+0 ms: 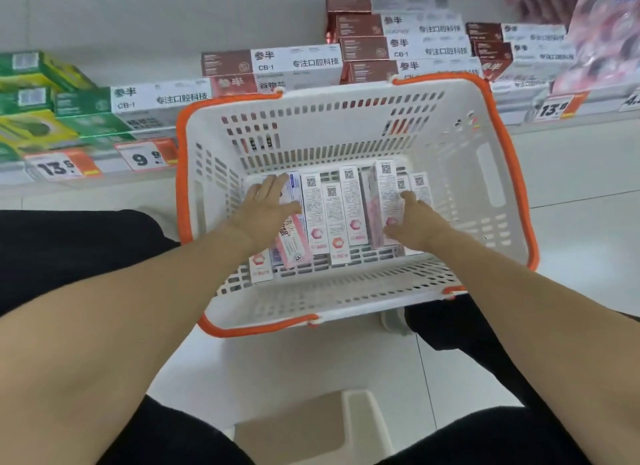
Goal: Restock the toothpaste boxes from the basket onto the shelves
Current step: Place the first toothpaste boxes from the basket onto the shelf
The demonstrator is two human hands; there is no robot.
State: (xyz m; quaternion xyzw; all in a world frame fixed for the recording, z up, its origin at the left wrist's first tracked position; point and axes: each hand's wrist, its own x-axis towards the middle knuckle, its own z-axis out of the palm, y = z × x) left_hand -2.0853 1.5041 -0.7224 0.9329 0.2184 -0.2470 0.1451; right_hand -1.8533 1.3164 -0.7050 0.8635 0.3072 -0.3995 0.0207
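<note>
A white basket (478, 187) with an orange rim stands on the floor below the low shelf (104, 167). Several pink-and-white toothpaste boxes (332, 215) lie side by side on its bottom. My left hand (266, 208) reaches into the basket's left part, fingers spread flat over the boxes there, gripping nothing. My right hand (412, 225) holds one upright toothpaste box (384, 201) on the right side, thumb on its near face. Stacked toothpaste boxes (273, 63) in brown-and-white and green-and-white fill the shelf behind the basket.
Price tags (145, 158) run along the shelf's front edge. Green boxes (31, 94) stand at the shelf's left end, a pink pack (602, 39) at its right. A small beige stool (311, 426) sits between my knees on the white tiled floor.
</note>
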